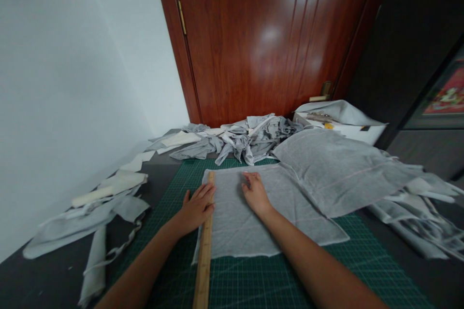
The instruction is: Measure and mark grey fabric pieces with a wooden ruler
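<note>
A grey piece of cloth (232,231) lies spread on a green cutting mat (246,285). Along its left side runs a long wooden ruler (203,260), which reaches past the cloth's near edge. My left hand (197,207) rests flat across the ruler, fingers stretched out and pressing it against the cloth. Over the cloth, right of the ruler and near its far edge, is my right hand (256,195). Its fingers are curled in toward the thumb; anything small between them is hidden. A second grey cloth (337,169) overlaps the first one's right side, with a faint pinkish line across it.
Crumpled grey scraps (250,137) are heaped behind the mat, before a brown wooden door (246,43). More fabric strips (119,188) lie at left by the white wall. A white box (357,133) stands at the back right, above tangled cloth (427,222).
</note>
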Tool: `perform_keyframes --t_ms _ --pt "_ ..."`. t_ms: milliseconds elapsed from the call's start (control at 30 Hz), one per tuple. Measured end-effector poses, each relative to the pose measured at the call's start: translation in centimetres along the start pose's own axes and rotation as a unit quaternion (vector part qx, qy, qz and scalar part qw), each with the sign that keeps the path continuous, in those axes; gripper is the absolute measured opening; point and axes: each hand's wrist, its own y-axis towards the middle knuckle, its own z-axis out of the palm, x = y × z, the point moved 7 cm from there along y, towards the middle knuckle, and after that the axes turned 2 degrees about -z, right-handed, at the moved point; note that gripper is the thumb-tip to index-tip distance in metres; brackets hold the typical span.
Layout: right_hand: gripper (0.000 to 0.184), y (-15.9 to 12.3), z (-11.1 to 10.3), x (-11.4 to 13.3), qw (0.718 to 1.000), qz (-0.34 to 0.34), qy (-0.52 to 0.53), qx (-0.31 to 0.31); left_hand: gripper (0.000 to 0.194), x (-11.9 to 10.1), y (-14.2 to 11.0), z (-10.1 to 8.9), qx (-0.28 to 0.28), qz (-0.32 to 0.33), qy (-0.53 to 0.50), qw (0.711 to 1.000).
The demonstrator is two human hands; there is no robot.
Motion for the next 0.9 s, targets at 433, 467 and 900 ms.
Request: perform_keyframes --t_ms 433,467,900 --pt "0.041 -0.02 -0.01 0.05 1.000 0.004 -0.007 0.009 0.058 -0.34 -0.20 -0.29 0.015 -0.003 -0.005 1.000" --pt "0.041 -0.02 -0.01 0.06 1.000 0.004 -0.007 0.009 0.058 -0.34 -0.20 -0.29 0.013 -0.003 -0.005 1.000" --pt "0.041 0.00 0.00 0.14 1.000 -0.001 -0.007 0.003 0.053 -0.37 0.22 0.06 -0.037 0.014 0.049 0.998"
